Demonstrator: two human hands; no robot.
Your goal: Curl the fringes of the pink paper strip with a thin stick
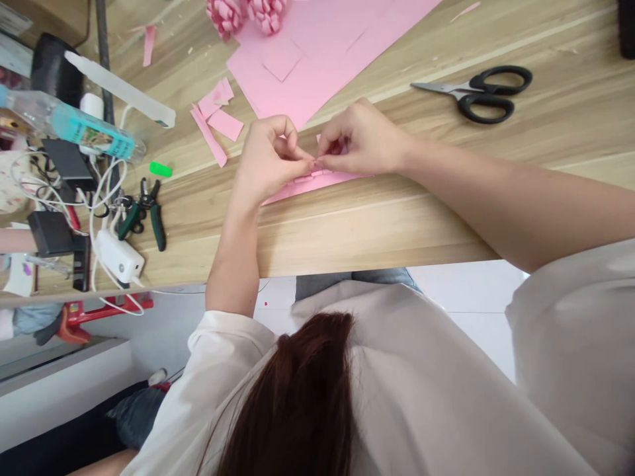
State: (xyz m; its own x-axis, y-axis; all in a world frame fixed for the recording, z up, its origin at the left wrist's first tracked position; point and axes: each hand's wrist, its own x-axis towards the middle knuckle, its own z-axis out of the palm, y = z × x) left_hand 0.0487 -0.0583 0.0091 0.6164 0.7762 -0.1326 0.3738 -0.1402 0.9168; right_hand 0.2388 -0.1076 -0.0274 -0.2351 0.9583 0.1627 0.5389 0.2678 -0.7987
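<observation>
My left hand and my right hand meet above the wooden tabletop, their fingertips pinching a small folded pink paper strip between them. A longer pink paper piece lies under my hands, partly hidden by them. Beyond my fingers spreads a large pink paper sheet. Left of my left hand lie several cut pink paper strips. Black-handled scissors rest to the right, away from both hands.
Green-handled pliers, a green marker cap, a plastic bottle, white cables and a white charger crowd the table's left side. Pink paper rosettes sit at the far edge. The table's near edge runs below my arms.
</observation>
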